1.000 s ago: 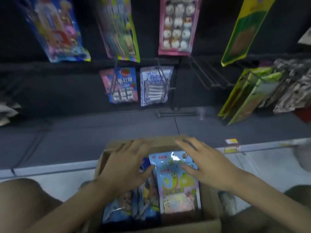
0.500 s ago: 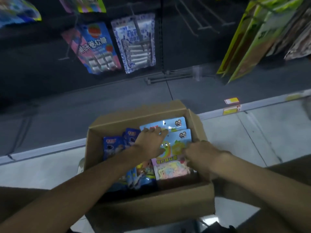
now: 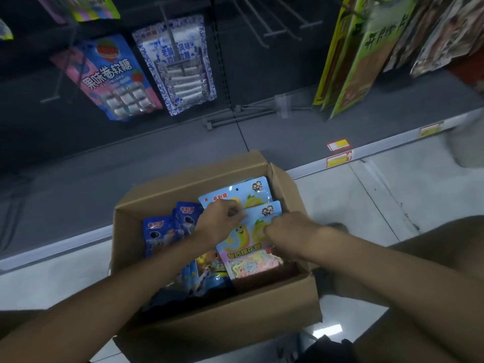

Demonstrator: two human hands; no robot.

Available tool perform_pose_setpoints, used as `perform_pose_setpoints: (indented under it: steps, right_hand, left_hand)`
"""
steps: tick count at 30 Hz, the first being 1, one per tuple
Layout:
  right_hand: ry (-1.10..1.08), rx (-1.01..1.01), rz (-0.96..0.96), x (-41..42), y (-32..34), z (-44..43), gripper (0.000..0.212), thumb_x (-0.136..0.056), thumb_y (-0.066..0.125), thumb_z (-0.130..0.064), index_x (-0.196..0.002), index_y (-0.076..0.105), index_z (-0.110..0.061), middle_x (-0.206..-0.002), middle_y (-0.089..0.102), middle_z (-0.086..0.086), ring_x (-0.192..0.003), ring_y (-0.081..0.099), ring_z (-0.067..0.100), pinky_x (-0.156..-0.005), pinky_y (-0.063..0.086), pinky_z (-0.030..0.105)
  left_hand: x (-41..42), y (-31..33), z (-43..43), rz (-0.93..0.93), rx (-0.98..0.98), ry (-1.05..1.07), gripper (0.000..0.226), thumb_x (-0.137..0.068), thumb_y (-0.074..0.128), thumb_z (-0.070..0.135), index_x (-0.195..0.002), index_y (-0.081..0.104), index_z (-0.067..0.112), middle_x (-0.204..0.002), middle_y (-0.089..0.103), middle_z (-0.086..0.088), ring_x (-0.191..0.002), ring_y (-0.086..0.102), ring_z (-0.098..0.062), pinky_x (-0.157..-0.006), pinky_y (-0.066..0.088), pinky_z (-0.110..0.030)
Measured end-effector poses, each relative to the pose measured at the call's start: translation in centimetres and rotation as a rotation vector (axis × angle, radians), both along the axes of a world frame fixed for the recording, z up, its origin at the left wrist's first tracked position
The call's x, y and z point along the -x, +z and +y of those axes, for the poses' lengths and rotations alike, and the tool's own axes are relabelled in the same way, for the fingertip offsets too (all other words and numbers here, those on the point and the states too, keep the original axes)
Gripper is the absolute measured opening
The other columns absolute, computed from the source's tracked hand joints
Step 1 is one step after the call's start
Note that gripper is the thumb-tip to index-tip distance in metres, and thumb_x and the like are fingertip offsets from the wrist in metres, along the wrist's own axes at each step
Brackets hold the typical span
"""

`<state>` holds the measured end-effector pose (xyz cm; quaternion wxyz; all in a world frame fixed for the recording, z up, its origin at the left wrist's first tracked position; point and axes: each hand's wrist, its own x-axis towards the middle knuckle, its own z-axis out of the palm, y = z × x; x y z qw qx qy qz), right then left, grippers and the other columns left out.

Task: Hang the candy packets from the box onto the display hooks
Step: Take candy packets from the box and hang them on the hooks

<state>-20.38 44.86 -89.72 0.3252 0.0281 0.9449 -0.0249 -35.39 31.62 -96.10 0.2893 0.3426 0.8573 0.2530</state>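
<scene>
Since a second ago the view has tipped down from the display to the cardboard box point(image 3: 222, 328) on the pale floor, and both hands have gone from lying spread over the packets to working at one of them with bent fingers. Left hand point(image 3: 217, 221): fingers curled over the far left corner of the top light-blue packet point(image 3: 251, 247), seemingly parting it from the like packet behind point(image 3: 243, 192). Right hand point(image 3: 285, 226): knuckles up, fingers tucked down on the packet's right half; thumb hidden, so I cannot tell whether it pinches or only presses. The packet is still flat in the box's right side and not lifted. My reading: the pick is under way and nothing from this box is yet on a hook. Dark-blue packets point(image 3: 157, 234) stand in the left half. Bare hooks point(image 3: 262, 24) jut from the dark back panel at far centre, between the blue-and-white hanging packet point(image 3: 180, 64) and the green packets point(image 3: 361, 61) at far right. Hard to make out: the hanging hole of the gripped packet sits under the left fingers, the box's near interior is in shadow, and the display's upper rows are cut off.
</scene>
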Motion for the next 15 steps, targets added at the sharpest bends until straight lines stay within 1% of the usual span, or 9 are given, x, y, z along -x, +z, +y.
perform_pose_setpoints:
  steps: [2,4,5,6,7,9,11,13,15]
  right_hand:
    - [-0.028,-0.008,0.000,0.1,0.4,-0.2,0.025,-0.103,0.059,-0.031,-0.122,0.066,-0.017,-0.125,0.067,0.009,-0.113,0.066,0.031,-0.083,0.050,0.036]
    - [-0.091,0.008,0.033,0.2,1.0,-0.2,0.029,-0.105,0.058,-0.036,-0.125,0.068,-0.018,-0.128,0.066,0.010,-0.116,0.065,0.031,-0.085,0.049,0.036]
    - [-0.137,0.022,0.056,0.3,1.4,-0.2,0.030,-0.104,0.058,-0.035,-0.126,0.067,-0.016,-0.130,0.065,0.010,-0.117,0.064,0.030,-0.086,0.048,0.035]
    - [-0.191,0.033,0.084,0.4,1.7,-0.3,0.032,-0.104,0.060,-0.034,-0.128,0.065,-0.014,-0.132,0.064,0.011,-0.119,0.063,0.029,-0.085,0.046,0.034]
    - [-0.253,0.045,0.123,0.5,2.1,-0.3,0.036,-0.103,0.061,-0.034,-0.131,0.060,-0.012,-0.133,0.061,0.012,-0.120,0.061,0.029,-0.083,0.042,0.032]
    - [-0.391,0.070,0.215,0.8,2.7,-0.4,0.051,-0.101,0.062,-0.039,-0.139,0.044,-0.009,-0.133,0.059,0.013,-0.119,0.061,0.030,-0.077,0.034,0.030]
    - [-0.490,0.110,0.319,1.2,3.0,-0.2,0.061,-0.096,0.066,-0.042,-0.138,0.036,-0.011,-0.127,0.060,0.010,-0.111,0.064,0.031,-0.073,0.033,0.031]
    - [-0.551,0.226,0.442,1.6,2.9,0.0,0.064,-0.087,0.076,-0.044,-0.130,0.040,-0.015,-0.121,0.061,0.004,-0.107,0.065,0.028,-0.074,0.039,0.033]
    - [-0.591,0.407,0.484,2.1,2.5,0.0,0.074,-0.075,0.085,-0.047,-0.135,0.049,-0.023,-0.125,0.064,-0.002,-0.114,0.064,0.023,-0.088,0.052,0.037]
  left_hand:
    - [-0.2,0.8,-1.2,-0.001,-0.053,-0.006,0.023,-0.100,0.071,0.029,-0.078,0.068,0.035,-0.082,0.072,0.012,-0.079,0.069,-0.004,-0.079,0.060,-0.042]
    - [-0.5,2.1,-2.6,0.055,-0.102,-0.025,0.024,-0.104,0.066,0.032,-0.080,0.067,0.029,-0.074,0.067,0.009,-0.068,0.062,-0.004,-0.068,0.054,-0.038]
    - [-0.7,2.7,-3.4,0.085,-0.131,-0.023,0.025,-0.105,0.063,0.032,-0.081,0.066,0.026,-0.070,0.064,0.008,-0.063,0.058,-0.006,-0.063,0.050,-0.036]
    - [-0.9,3.3,-4.1,0.100,-0.164,-0.012,0.025,-0.107,0.060,0.033,-0.084,0.066,0.023,-0.070,0.063,0.006,-0.062,0.057,-0.009,-0.062,0.048,-0.038]
    - [-1.1,3.9,-4.8,0.112,-0.199,0.001,0.025,-0.107,0.058,0.033,-0.088,0.068,0.020,-0.072,0.065,0.004,-0.064,0.060,-0.011,-0.062,0.050,-0.042]
    - [-1.3,5.1,-6.2,0.159,-0.262,0.018,0.026,-0.108,0.056,0.034,-0.092,0.069,0.018,-0.075,0.067,0.003,-0.066,0.064,-0.016,-0.063,0.052,-0.046]
    - [-1.1,6.5,-7.4,0.229,-0.313,0.026,0.026,-0.109,0.054,0.038,-0.094,0.069,0.022,-0.075,0.067,0.007,-0.066,0.063,-0.012,-0.062,0.052,-0.043]
    - [-0.7,8.0,-8.5,0.288,-0.361,0.029,0.030,-0.107,0.051,0.043,-0.100,0.072,0.023,-0.081,0.071,0.011,-0.071,0.068,-0.007,-0.064,0.055,-0.039]
    - [-0.2,9.3,-9.4,0.372,-0.406,0.015,0.037,-0.105,0.048,0.046,-0.108,0.075,0.020,-0.093,0.077,0.010,-0.081,0.075,-0.013,-0.069,0.058,-0.037]
